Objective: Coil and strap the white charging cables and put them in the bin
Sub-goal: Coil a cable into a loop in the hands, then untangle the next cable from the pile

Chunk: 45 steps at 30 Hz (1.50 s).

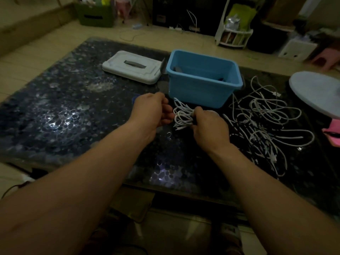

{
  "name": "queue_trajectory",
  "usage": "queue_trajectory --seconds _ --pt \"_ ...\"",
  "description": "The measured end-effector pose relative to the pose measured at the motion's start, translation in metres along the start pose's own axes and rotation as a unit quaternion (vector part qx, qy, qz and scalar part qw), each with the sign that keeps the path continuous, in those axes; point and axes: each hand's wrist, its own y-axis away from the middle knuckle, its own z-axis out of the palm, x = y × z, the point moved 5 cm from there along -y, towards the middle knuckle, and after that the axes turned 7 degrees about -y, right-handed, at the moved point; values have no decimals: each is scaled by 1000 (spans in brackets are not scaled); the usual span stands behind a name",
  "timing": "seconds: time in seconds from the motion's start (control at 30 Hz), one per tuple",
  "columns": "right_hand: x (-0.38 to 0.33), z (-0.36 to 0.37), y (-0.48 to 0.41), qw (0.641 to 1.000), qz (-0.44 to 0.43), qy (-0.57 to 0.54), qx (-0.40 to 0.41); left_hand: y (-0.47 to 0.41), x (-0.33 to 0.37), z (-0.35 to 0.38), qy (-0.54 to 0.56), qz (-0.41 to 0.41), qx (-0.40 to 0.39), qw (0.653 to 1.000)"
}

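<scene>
In the head view the blue bin (pixel 199 90) stands open on a dark, speckled table (pixel 73 111), with a few dark shapes inside it that are too dim to make out. Just in front of the bin, close to its near wall, a coil (pixel 182 116) of white cable is held between the two hands, above the table. The right hand (pixel 209 126) grips the coil from the right, its fingers wrapped round the bunched loops, with the loose loops fanning out to the left. The left hand (pixel 150 111), in front of the bin's left corner, has its fingers curled toward the coil and its fingertips are at the loops; whether it pinches a strand or anything else cannot be told. A blurred grey strip rises beside the bin's left wall, above that hand. To the right of the bin and reaching toward the near edge, the other cables (pixel 266 126) lie in a loose tangle on the table. Left of the bin, just beside it, a grey lid (pixel 131 68) with a dark handle lies flat. Well to the right of the bin a pale round disc (pixel 316 92) overhangs the table.
</scene>
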Motion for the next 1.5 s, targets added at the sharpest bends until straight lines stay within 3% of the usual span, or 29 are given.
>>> queue_trajectory --seconds 0.27,0.43,0.63,0.77,0.93,1.03,1.13,1.23,1.33,1.4,1.43,1.5 --pt "0 9 -25 999 19 9 47 11 0 15 6 13 -18 1000" --pt "18 -27 -1 997 8 -45 55 14 3 25 -21 18 -27 999" --pt "89 -97 30 971 145 -149 115 36 -13 53 -116 37 -110 986" --pt "121 -122 60 947 224 -207 102 55 -32 80 -211 62 -179 959" --pt "121 -113 79 952 212 -218 -29 69 -22 107 -232 103 -173 952" --pt "105 -93 92 967 148 -151 -141 75 -12 108 -245 113 -173 947" --pt "85 -66 108 971 98 -90 -200 78 -4 105 -265 107 -174 942" --pt "73 -59 102 982 70 -75 -159 79 1 105 -275 110 -172 940" --pt "72 -85 80 973 131 -184 -54 79 -6 102 -279 108 -173 938" --pt "67 -108 74 954 151 -258 0 76 -24 96 -248 60 -183 950" --pt "61 -115 74 949 139 -282 3 74 -36 93 -215 16 -195 957" --pt "37 -116 81 946 75 -308 -62 70 -54 94 -149 -55 -228 961"
